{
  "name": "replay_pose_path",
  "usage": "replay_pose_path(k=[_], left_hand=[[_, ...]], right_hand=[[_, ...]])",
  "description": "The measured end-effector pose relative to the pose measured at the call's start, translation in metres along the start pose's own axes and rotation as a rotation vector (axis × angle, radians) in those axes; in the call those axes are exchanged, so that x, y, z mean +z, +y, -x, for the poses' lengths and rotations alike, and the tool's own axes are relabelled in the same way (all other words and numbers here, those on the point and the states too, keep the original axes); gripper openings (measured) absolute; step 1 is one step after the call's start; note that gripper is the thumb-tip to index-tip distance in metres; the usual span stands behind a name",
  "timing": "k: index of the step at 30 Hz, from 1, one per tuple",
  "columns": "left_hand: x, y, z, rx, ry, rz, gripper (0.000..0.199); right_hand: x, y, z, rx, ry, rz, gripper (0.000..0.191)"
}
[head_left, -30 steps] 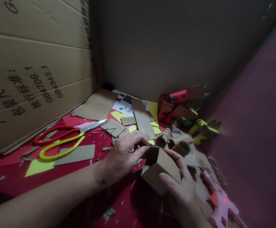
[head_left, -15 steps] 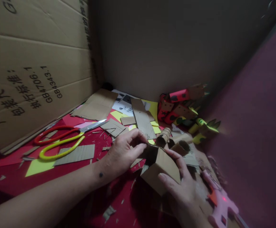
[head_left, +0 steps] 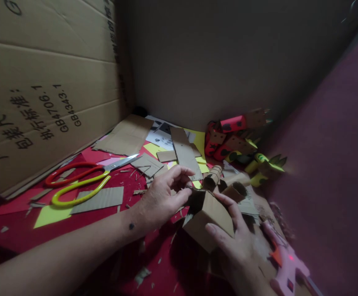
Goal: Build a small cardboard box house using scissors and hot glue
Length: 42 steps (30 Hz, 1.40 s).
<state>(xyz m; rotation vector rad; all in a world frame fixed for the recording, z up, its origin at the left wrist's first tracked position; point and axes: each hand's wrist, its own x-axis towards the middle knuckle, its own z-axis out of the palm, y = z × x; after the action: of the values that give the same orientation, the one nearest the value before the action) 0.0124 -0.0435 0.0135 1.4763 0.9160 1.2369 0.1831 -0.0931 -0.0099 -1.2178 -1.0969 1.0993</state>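
A small folded cardboard box, tilted with an open dark side facing left, is gripped in my right hand. Its thumb presses the near face and its fingers lie along the far side. My left hand is at the box's upper left edge, thumb and forefinger apart. The left thumb tip is near or against that edge; I cannot tell whether it touches. Just behind the box lie cardboard tubes. To the right rests a pink glue gun with an orange trigger and a red light.
Scissors with red and yellow handles lie at left on the red cloth. Cardboard strips and paper scraps are scattered behind. Decorated red tube figures stand at the back right. A large carton walls the left side.
My left forefinger has lifted away from the thumb, opening the pinch at the box's upper left edge. My right hand and the box have hardly moved.
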Motion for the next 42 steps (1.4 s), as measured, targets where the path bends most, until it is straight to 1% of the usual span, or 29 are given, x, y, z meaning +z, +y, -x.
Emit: replay_pose_path(k=[3, 6, 8, 12, 14, 17, 18, 20, 22, 25, 28, 30, 32, 33, 35, 37, 39, 42], left_hand=[[-0.001, 0.000, 0.000, 0.013, -0.013, -0.075, 0.025], [-0.003, -0.001, -0.001, 0.011, -0.043, -0.122, 0.019], [-0.005, -0.002, -0.002, -0.003, -0.067, -0.137, 0.016], [-0.008, -0.001, -0.006, -0.041, -0.086, -0.078, 0.013], [-0.008, -0.001, -0.007, -0.046, -0.054, -0.031, 0.012], [-0.005, 0.000, -0.008, -0.094, 0.030, 0.027, 0.011], [-0.005, 0.001, -0.008, -0.114, 0.053, 0.034, 0.012], [-0.004, 0.005, -0.007, -0.132, 0.086, 0.034, 0.013], [-0.004, 0.010, -0.005, -0.127, 0.114, 0.028, 0.014], [-0.003, 0.019, 0.000, -0.102, 0.163, 0.044, 0.014], [0.001, 0.025, 0.007, -0.078, 0.174, 0.120, 0.014], [0.007, 0.025, 0.012, -0.082, 0.163, 0.177, 0.012], [0.013, 0.024, 0.017, -0.084, 0.144, 0.187, 0.013], [0.016, 0.023, 0.020, -0.076, 0.136, 0.175, 0.014], [0.019, 0.020, 0.023, -0.048, 0.144, 0.151, 0.019], [0.019, 0.019, 0.026, -0.024, 0.163, 0.123, 0.022], [0.017, 0.019, 0.028, -0.012, 0.167, 0.093, 0.021], [0.014, 0.019, 0.032, 0.016, 0.128, 0.068, 0.016]], right_hand=[[0.000, 0.001, 0.000, -0.005, 0.006, -0.009, 0.067], [0.001, 0.001, 0.001, -0.001, 0.021, -0.027, 0.067], [0.000, 0.000, 0.001, 0.015, 0.012, -0.091, 0.072], [-0.004, -0.001, -0.004, 0.087, -0.066, -0.280, 0.084], [-0.005, -0.002, -0.008, 0.111, -0.078, -0.374, 0.080], [-0.004, -0.003, -0.013, 0.096, -0.080, -0.522, 0.063], [-0.004, -0.003, -0.014, 0.090, -0.099, -0.567, 0.058], [-0.004, -0.002, -0.013, 0.092, -0.146, -0.625, 0.056], [-0.005, -0.001, -0.008, 0.094, -0.199, -0.645, 0.058], [-0.005, 0.002, 0.003, 0.115, -0.277, -0.644, 0.056], [0.002, 0.002, 0.014, 0.208, -0.341, -0.619, 0.053], [0.010, 0.000, 0.017, 0.225, -0.336, -0.624, 0.041], [0.020, -0.003, 0.017, 0.166, -0.300, -0.662, 0.022], [0.025, -0.004, 0.016, 0.126, -0.298, -0.689, 0.020], [0.033, -0.005, 0.014, 0.058, -0.273, -0.716, 0.029], [0.038, -0.003, 0.012, 0.033, -0.219, -0.716, 0.039], [0.042, -0.001, 0.011, 0.031, -0.187, -0.718, 0.039], [0.044, 0.001, 0.011, 0.010, -0.209, -0.769, 0.034]])
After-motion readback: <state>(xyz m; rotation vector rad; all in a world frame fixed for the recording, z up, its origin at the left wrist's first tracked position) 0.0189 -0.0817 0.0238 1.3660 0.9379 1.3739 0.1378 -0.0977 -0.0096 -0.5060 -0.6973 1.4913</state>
